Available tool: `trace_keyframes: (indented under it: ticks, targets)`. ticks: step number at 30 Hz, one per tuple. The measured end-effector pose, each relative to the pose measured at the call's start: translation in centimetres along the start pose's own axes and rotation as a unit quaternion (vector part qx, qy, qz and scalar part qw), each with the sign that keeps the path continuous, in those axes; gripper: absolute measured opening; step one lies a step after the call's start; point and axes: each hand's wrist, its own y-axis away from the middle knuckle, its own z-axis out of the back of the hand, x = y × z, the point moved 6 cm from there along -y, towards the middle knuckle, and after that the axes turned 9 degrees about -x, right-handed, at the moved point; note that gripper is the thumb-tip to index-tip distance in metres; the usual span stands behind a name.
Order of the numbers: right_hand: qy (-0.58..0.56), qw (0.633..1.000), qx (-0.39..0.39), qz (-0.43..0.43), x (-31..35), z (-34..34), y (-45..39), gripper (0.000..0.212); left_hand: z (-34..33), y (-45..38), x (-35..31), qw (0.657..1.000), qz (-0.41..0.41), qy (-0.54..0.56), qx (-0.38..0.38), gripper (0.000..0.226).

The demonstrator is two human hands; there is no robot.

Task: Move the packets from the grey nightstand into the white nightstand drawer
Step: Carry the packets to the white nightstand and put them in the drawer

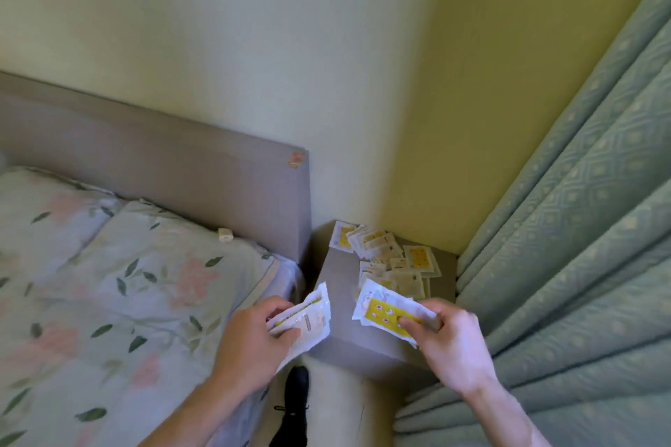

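Note:
The grey nightstand [341, 287] stands in the corner between the bed and the curtain. Several white and yellow packets [390, 258] lie scattered over its back half. My left hand [254, 334] grips a small stack of packets [308, 319] above the gap between bed and nightstand. My right hand [450, 341] pinches a few more packets [385, 312] over the nightstand's front right part. The white nightstand is not in view.
A bed with a floral cover [120, 283] and a grey headboard [181, 163] lies on the left. A green patterned curtain [581, 229] hangs close on the right. A black shoe [294, 406] shows on the floor below the nightstand.

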Motion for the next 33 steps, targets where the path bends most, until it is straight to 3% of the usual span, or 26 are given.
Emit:
trace_keyframes:
  ticks: [10, 15, 27, 33]
  targets:
    - [0.036, 0.990, 0.112, 0.083, 5.1, -3.3, 13.6, 0.033, 9.2, 16.8, 7.2, 0.993, 0.070, -0.012, -0.099, 0.016]
    - [0.052, 0.975, 0.164, 0.137, 9.1, -6.7, 22.4, 0.014, 15.7, 26.5, 12.7, 0.979, 0.108, -0.019, -0.170, 0.016]
    - [0.035, 0.930, 0.265, 0.252, 20.7, -17.6, 55.1, 0.020, 35.0, 57.6, 28.3, 0.949, 0.161, -0.019, -0.270, 0.018]
    - [0.020, 0.899, 0.320, 0.297, 27.2, -21.9, 68.0, 0.019, 44.7, 68.8, 33.7, 0.925, 0.189, -0.023, -0.329, 0.020]
